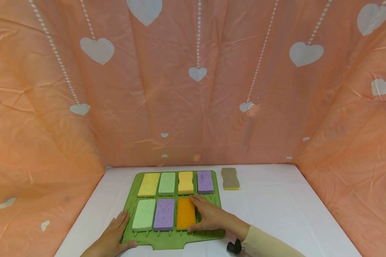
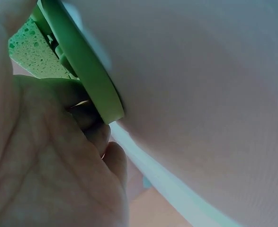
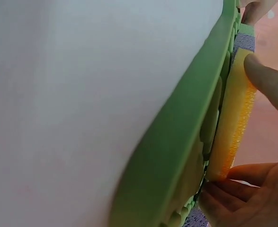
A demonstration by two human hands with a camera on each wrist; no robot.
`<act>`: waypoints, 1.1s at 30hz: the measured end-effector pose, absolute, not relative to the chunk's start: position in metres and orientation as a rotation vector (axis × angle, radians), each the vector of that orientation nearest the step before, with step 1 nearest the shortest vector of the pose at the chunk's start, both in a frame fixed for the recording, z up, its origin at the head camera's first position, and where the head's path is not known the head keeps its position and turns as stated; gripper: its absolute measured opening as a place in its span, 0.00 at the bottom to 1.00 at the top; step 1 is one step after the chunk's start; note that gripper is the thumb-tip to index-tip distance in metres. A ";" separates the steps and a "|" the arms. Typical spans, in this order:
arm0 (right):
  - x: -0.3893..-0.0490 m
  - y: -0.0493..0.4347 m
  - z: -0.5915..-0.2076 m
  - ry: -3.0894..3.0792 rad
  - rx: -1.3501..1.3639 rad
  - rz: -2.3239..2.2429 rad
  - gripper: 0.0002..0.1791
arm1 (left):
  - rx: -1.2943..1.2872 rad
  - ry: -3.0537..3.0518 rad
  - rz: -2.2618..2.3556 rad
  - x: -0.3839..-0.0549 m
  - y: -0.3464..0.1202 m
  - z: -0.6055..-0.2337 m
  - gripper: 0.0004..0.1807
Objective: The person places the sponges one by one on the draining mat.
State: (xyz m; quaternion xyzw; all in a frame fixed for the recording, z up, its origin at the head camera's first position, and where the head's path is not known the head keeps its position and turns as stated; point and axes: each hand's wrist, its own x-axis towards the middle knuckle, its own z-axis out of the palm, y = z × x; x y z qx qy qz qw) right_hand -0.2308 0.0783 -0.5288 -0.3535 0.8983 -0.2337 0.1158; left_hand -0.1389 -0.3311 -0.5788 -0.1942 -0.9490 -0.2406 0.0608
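My right hand (image 1: 209, 215) holds an orange sponge (image 1: 185, 214) by its ends, thumb at the near end and fingertips at the far one. In the right wrist view, the orange sponge (image 3: 233, 118) lies along the ribbed top of a green tray (image 3: 176, 137). My left hand (image 1: 115, 230) rests against the left edge of the green tray (image 1: 167, 244), fingers extended and thumb by the front rim. Left of the orange sponge lie a purple sponge (image 1: 164, 214) and a pale green sponge (image 1: 144, 215) in the same front row.
The tray's back row bears a yellow sponge (image 1: 149, 185), a green sponge (image 1: 167, 184), a wavy light-orange sponge (image 1: 185, 182) and a purple sponge (image 1: 205, 182). A grey-topped yellow sponge (image 1: 230, 178) lies on the white table (image 1: 270, 200) beyond the tray's right side. Peach curtains (image 1: 180, 117) enclose the table.
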 end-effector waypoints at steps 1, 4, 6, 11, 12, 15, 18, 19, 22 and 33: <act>-0.231 0.078 -0.529 2.632 -1.037 -0.680 0.65 | -0.591 -2.869 -0.722 -0.139 -0.331 -0.579 0.62; -0.231 0.077 -0.529 2.629 -1.039 -0.671 0.66 | -0.588 -2.866 -0.722 -0.139 -0.333 -0.579 0.62; -0.230 0.077 -0.529 2.630 -1.041 -0.663 0.66 | -0.580 -2.874 -0.734 -0.139 -0.332 -0.578 0.62; -0.230 0.076 -0.527 2.628 -1.035 -0.655 0.66 | -0.547 -2.905 -0.771 -0.138 -0.332 -0.575 0.63; -0.230 0.075 -0.527 2.627 -1.036 -0.653 0.66 | -0.543 -2.911 -0.773 -0.138 -0.331 -0.575 0.63; -0.229 0.075 -0.527 2.624 -1.033 -0.653 0.66 | -0.537 -2.908 -0.771 -0.138 -0.332 -0.576 0.64; -0.229 0.076 -0.527 2.619 -1.033 -0.653 0.67 | -0.563 -2.877 -0.722 -0.138 -0.332 -0.578 0.63; -0.229 0.076 -0.527 2.617 -1.035 -0.657 0.67 | -0.579 -2.861 -0.693 -0.138 -0.333 -0.579 0.63; -0.229 0.078 -0.527 2.613 -1.053 -0.674 0.67 | -0.608 -2.828 -0.628 -0.139 -0.333 -0.582 0.62; -0.231 0.092 -0.524 2.591 -1.059 -0.745 0.66 | -0.524 -2.950 -0.721 -0.139 -0.332 -0.575 0.64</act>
